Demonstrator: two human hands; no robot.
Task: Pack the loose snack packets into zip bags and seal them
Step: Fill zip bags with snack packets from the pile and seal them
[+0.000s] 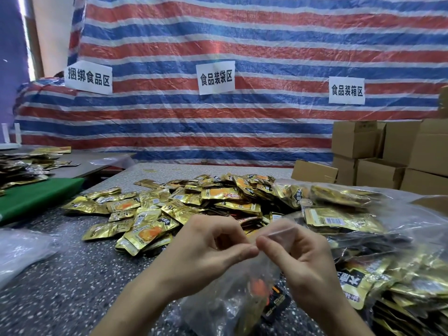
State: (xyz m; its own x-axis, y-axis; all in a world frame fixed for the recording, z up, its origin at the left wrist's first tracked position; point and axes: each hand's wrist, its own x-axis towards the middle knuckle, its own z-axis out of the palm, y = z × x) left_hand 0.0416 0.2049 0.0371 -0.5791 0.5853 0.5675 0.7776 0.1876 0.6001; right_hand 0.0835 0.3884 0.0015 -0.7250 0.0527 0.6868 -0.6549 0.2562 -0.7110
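Left hand (206,249) and right hand (304,259) pinch zip bag (230,297) mouth; sign (215,77) beyond reads 食品装袋区.

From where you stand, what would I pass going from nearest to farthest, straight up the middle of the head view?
The zip bag with packets inside, its top pinched by the left hand and right hand → pile of loose gold snack packets → bare speckled table → striped tarp bearing a white paper sign.

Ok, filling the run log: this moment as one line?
zip bag: packets inside | left hand: pinches its top | right hand: pinches its top | loose snack packets: heaped on table
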